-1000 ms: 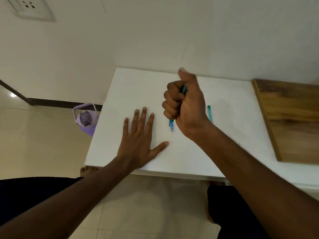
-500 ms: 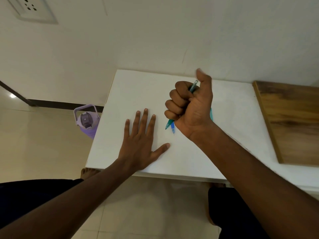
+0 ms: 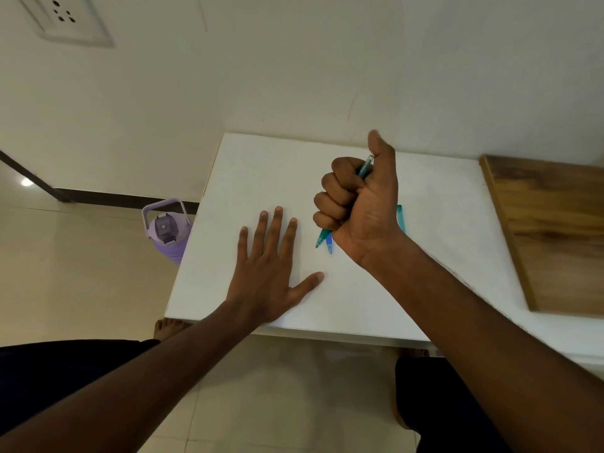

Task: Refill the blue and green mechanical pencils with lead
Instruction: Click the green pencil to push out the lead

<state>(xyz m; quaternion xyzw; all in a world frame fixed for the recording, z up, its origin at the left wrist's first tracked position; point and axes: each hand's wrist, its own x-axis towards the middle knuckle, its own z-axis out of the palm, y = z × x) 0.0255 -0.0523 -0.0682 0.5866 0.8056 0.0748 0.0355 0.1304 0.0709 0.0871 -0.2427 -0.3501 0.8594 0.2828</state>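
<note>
My right hand [image 3: 359, 204] grips the green mechanical pencil [image 3: 365, 168] in a fist above the white table [image 3: 441, 243]. The thumb is raised off the pencil's top end, and the tip points down to the left. Just under the fist lies the blue mechanical pencil [image 3: 329, 243], only its tip end showing. A teal lead case [image 3: 401, 217] lies on the table behind my right wrist, mostly hidden. To the left, my left hand [image 3: 268, 273] rests flat on the table with fingers spread.
A wooden board [image 3: 555, 230] lies on the table's right side. A purple water bottle [image 3: 166, 230] stands on the tiled floor by the table's left edge. The wall runs close behind the table, with a socket [image 3: 65, 21] at upper left.
My right thumb lifted off the top of the green pencil, exposing its end. The fist turned slightly and now covers more of the teal case. My left hand stayed flat.
</note>
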